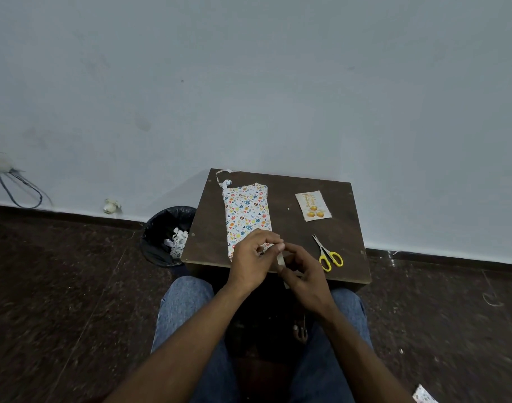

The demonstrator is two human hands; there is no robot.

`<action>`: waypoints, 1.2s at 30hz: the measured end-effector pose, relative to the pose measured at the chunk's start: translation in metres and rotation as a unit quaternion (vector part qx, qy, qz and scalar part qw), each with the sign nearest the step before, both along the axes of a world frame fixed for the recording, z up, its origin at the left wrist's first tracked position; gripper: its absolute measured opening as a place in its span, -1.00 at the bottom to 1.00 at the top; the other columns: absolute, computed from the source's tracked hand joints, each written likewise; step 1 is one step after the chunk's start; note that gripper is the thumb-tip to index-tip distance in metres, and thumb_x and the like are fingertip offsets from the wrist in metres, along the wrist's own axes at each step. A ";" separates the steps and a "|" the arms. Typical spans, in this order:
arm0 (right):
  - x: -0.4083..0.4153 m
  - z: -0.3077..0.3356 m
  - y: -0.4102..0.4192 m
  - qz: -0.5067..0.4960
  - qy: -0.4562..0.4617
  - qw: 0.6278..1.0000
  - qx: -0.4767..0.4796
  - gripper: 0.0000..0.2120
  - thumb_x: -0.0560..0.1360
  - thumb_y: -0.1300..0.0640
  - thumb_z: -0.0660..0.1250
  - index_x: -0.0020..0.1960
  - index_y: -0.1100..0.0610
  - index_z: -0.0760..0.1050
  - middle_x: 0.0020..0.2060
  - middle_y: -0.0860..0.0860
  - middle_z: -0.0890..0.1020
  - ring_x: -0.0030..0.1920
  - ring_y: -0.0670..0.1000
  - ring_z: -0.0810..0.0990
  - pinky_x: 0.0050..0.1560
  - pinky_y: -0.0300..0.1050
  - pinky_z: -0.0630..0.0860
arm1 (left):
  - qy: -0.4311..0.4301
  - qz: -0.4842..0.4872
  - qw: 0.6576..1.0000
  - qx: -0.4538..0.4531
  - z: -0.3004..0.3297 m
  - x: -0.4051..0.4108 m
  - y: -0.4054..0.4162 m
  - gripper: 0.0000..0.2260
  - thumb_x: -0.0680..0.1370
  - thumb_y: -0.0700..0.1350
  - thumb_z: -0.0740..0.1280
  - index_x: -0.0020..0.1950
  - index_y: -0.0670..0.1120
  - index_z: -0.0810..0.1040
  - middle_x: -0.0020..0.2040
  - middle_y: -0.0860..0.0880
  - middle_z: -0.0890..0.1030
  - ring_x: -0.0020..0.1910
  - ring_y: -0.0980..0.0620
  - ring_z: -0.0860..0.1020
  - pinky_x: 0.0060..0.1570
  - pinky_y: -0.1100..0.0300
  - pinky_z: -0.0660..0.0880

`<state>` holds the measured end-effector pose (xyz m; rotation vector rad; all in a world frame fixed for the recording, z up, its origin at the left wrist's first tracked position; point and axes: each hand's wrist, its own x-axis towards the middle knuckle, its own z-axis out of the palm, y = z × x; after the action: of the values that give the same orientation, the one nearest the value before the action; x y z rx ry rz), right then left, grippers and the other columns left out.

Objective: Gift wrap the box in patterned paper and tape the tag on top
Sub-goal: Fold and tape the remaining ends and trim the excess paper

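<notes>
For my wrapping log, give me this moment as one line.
box: wrapped, on table | left hand and right hand: pinching tape strip | tag: loose | scissors: idle

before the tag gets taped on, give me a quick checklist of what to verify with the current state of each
1. Tape strip in hand: ok, the left hand and right hand pinch it between them.
2. Strip free of tangles or folds: cannot tell, fingers cover most of it.
3. Box fully wrapped: cannot tell, patterned paper covers the visible top, but the near end is hidden behind the hands.
4. Tag placed on top of the box: not ok, it lies on the table to the box's right.
5. Scissors out of the way: ok, they lie right of the hands.
</notes>
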<state>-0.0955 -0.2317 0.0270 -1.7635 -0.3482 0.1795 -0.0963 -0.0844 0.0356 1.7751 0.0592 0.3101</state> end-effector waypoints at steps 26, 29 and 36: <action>0.005 -0.009 -0.006 -0.069 0.024 0.997 0.033 -0.52 0.44 0.16 0.42 0.35 0.01 0.45 -0.18 -0.06 0.67 -0.15 -0.08 0.63 -0.09 -0.07 0.55 | 0.146 -0.021 0.961 -0.232 0.027 0.003 -0.010 -0.83 0.48 -0.33 0.44 -0.15 -0.06 0.69 -0.13 -0.05 0.71 -0.08 0.04 0.63 0.02 0.15 0.54; 0.003 -0.008 -0.008 -0.048 0.018 0.998 0.043 -0.50 0.51 0.21 0.44 0.37 -0.06 0.40 -0.13 0.01 0.69 -0.08 0.01 0.67 -0.03 0.00 0.59 | 0.154 -0.025 0.958 -0.241 0.029 0.004 -0.010 -0.75 0.48 -0.40 0.40 -0.07 -0.05 0.67 -0.11 -0.03 0.70 -0.06 0.06 0.64 -0.05 0.19 0.57; 0.001 -0.001 -0.006 -0.035 0.027 0.997 0.060 -0.45 0.50 0.19 0.45 0.37 -0.16 0.34 0.02 0.04 0.69 0.03 0.02 0.67 0.00 -0.17 0.58 | 0.151 -0.053 0.980 -0.115 0.033 0.002 -0.009 -0.60 0.43 -0.44 0.41 0.04 0.04 0.58 0.14 -0.08 0.58 -0.01 -0.01 0.64 -0.14 0.19 0.62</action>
<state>-0.0950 -0.2381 0.0262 -1.6473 -0.2526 0.1519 -0.0942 -0.0930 0.0691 1.5762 0.2077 -0.0453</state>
